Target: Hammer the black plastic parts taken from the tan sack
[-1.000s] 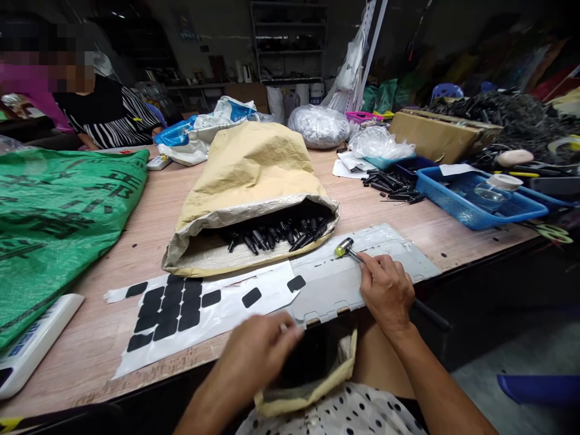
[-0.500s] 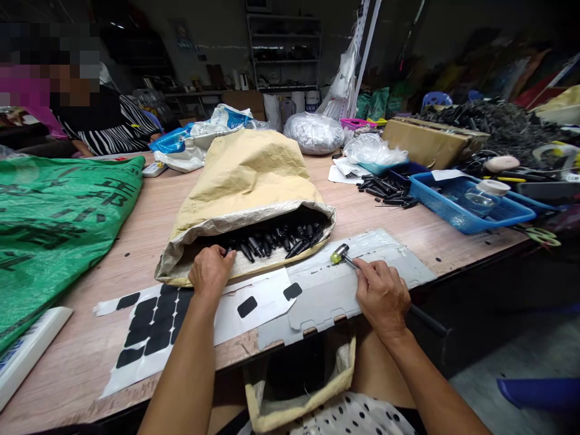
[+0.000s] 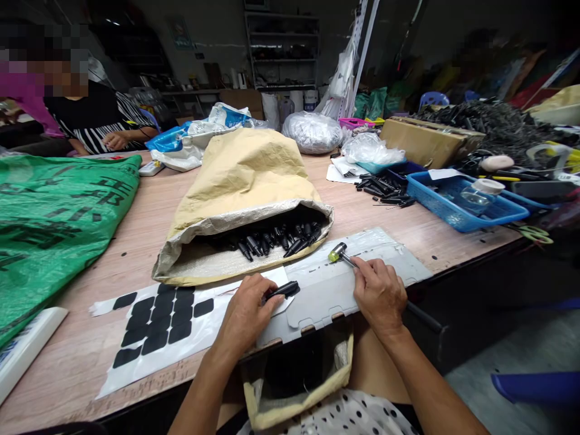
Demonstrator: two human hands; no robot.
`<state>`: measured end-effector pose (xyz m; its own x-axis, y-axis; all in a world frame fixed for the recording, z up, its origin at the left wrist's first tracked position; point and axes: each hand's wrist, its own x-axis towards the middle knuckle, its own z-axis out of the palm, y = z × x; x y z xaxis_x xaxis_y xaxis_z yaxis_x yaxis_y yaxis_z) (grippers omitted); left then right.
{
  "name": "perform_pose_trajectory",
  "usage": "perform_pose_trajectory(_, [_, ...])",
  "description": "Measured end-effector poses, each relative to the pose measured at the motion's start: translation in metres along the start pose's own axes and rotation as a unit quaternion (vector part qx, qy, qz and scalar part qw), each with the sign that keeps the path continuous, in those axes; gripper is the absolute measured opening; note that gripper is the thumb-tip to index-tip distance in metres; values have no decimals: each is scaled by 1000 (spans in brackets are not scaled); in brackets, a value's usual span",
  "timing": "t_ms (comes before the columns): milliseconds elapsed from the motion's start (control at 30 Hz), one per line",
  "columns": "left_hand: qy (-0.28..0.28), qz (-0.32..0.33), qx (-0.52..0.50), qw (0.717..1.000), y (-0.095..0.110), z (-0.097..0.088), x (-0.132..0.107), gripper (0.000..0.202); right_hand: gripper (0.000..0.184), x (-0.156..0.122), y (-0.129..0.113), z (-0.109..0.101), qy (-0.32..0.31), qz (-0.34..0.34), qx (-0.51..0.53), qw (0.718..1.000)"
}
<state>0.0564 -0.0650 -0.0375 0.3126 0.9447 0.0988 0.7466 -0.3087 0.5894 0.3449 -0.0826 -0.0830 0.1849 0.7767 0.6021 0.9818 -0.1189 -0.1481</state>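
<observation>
My left hand (image 3: 248, 307) is closed on a black tapered tube-like part (image 3: 286, 289), held just above the left end of a grey board (image 3: 326, 302). In my right hand (image 3: 379, 295) is a small hammer (image 3: 338, 252) with a yellow-green face, its head near the board's surface and its dark handle running back past my wrist. Behind my hands lies a tan sack (image 3: 254, 169), its mouth toward me, with several similar black parts (image 3: 258, 243) inside. A white sheet with black rounded-square stickers (image 3: 158, 320) lies to the left, partly under my left hand.
A second tan bag (image 3: 299, 417) gapes open at my lap, under the table edge. Green sack (image 3: 63, 223) and white box (image 3: 31, 350) sit left. At right are loose black parts (image 3: 385, 188) and a blue basket (image 3: 466, 205). Across the table sits a person (image 3: 99, 121).
My left hand has moved from the sack's mouth rightward and nearer to me, bringing out a black part. My right hand still holds the hammer in nearly the same spot.
</observation>
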Motion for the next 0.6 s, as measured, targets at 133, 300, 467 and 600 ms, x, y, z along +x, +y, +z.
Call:
perform_pose_trajectory(133, [6, 12, -12, 1000, 3, 5, 4, 15, 31, -1, 1, 1, 2, 1, -2, 1000])
perform_pose_trajectory(300, [13, 14, -31, 999, 3, 13, 8, 13, 31, -1, 0, 1, 3, -1, 5, 1000])
perform_pose_trajectory(467, [18, 13, -35, 999, 0, 17, 9, 14, 29, 4, 3, -2, -28, 6, 28, 999])
perform_pose_trajectory(600, [14, 14, -54, 998, -1, 16, 8, 15, 29, 10, 5, -11, -56, 33, 99, 993])
